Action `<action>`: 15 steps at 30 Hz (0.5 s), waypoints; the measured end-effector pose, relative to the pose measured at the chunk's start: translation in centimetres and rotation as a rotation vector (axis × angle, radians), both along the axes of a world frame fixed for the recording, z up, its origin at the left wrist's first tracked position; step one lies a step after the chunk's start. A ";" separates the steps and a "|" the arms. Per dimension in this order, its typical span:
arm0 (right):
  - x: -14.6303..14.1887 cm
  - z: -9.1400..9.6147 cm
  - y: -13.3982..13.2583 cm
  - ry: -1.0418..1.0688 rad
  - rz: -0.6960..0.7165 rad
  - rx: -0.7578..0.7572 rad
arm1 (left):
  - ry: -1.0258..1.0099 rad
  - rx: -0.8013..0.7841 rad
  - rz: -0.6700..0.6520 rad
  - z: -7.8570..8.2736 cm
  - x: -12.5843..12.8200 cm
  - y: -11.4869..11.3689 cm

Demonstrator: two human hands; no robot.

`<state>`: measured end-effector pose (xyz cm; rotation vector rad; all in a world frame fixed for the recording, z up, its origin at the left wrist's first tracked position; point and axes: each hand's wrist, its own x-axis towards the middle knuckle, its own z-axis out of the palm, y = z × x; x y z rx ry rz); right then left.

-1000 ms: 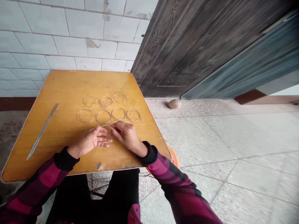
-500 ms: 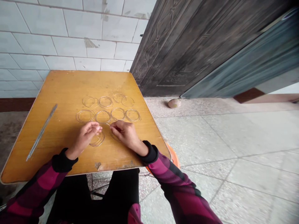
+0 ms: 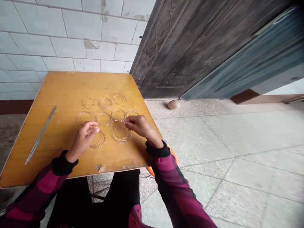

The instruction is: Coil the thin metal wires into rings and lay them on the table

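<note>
Seated at a yellow wooden bench (image 3: 59,91), a person in a magenta-and-black plaid sleeve (image 3: 47,180) works bare-handed with fine wire. The right hand (image 3: 140,126), pinched narrow between thumb and forefinger, appears to hold the rim of a thin gold-coloured wire ring (image 3: 121,142) lying at 4 o'clock from the bench's centre. The curled left hand (image 3: 83,139) sits at 7 o'clock, just beside a second wire ring (image 3: 101,143); whether it holds any wire cannot be told. The rings look light, springy and prone to snagging, probably best taken at the rim with the fingertips. Two rows of similar rings (image 3: 105,98) lie at 12 o'clock, a slender metal rod (image 3: 40,134) at 9 o'clock. Beyond stand a white tiled wall (image 3: 71,38) and a dark carved wooden door (image 3: 180,53), with a pale stone (image 3: 173,104) on the speckled floor (image 3: 213,177).
</note>
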<state>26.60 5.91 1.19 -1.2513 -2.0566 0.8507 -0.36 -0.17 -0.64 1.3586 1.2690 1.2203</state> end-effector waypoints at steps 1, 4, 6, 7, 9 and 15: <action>0.4 -0.1 0.3 -0.043 0.022 -0.001 | 0.006 0.005 -0.001 -0.1 0.0 0.0; 1.0 -0.6 0.7 -0.193 0.063 0.031 | 0.037 0.016 -0.003 -0.2 -0.1 0.1; 1.0 -0.8 0.9 -0.274 0.064 0.056 | 0.052 0.020 -0.008 -0.2 -0.2 0.1; 0.9 -1.0 0.9 -0.310 0.055 0.062 | 0.057 0.022 -0.009 -0.2 -0.2 0.0; 0.8 -1.2 1.0 -0.383 0.016 0.065 | 0.057 0.024 -0.005 -0.2 -0.3 0.1; 1.2 -1.5 1.3 -0.501 -0.140 0.186 | 0.091 0.117 0.028 -0.3 0.0 0.4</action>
